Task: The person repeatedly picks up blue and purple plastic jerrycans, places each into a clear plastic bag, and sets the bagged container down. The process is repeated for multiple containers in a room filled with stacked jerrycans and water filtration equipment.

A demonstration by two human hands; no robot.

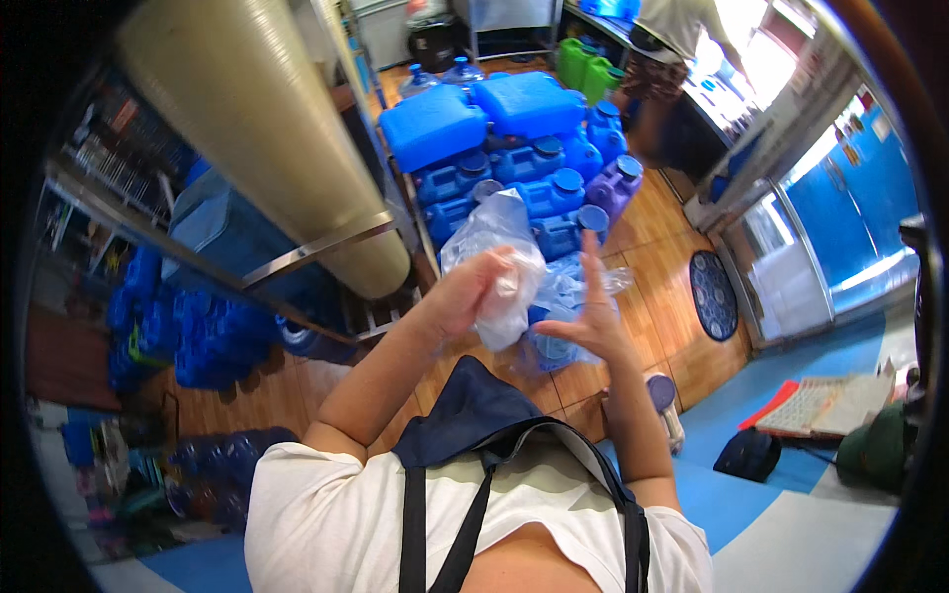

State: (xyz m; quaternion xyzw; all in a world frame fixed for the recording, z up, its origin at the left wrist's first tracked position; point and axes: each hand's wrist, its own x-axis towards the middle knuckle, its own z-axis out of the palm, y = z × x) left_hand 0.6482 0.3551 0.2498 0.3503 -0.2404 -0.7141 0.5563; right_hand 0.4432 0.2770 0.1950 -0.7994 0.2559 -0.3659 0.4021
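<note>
Translucent plastic bag (502,219) bunched in the left hand (469,295), fingers closed around it; most of it spreads above and to the right of that hand, a crumpled end hanging below. Right hand (596,324) well apart to the right, thumb and fingers spread wide. Bluish plastic film (561,275) just left of and behind the right hand; blurred, perhaps a second bag, contact unclear. Blue jerrycans (433,127) stacked beyond both hands; purple jerrycan (614,190) beyond the right hand. Oval floor mat (713,295) farther right of it; purple-lidded container (662,393) below and right.
</note>
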